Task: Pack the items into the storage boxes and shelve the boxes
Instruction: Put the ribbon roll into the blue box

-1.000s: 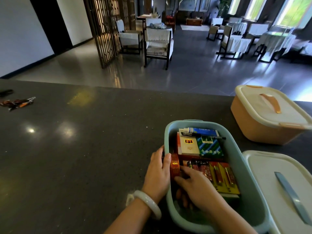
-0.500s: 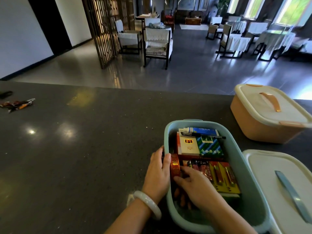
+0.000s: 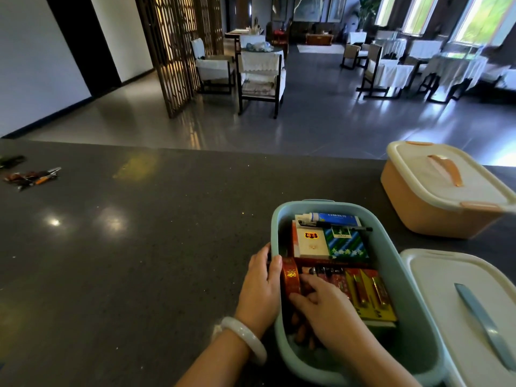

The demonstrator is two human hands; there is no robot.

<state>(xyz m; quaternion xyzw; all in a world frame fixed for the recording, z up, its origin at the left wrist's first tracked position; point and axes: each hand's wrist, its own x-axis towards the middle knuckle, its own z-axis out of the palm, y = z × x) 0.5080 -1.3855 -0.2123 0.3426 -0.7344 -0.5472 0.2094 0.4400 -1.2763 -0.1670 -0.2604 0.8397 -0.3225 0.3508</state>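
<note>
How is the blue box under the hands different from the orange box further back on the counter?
The blue box is open and holds packets and a tube; the orange box is shut under a white lid with an orange handle. The blue box's lid lies beside it on the right. The left hand grips the blue box's rim and the right hand reaches inside; nobody touches the orange box. Both share the rounded rectangular shape.

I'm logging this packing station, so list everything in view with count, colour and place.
blue box: 1, pale blue, open, near counter edge
packets: several, mixed colours, inside blue box
tube: 1, blue-white, far end of box
orange box: 1, lidded, far right
lid: 1, white with blue handle, right of blue box
small items: a few, far left
counter: 1, dark
left hand: on box's left rim, bangle on wrist
right hand: inside box on packets
</note>
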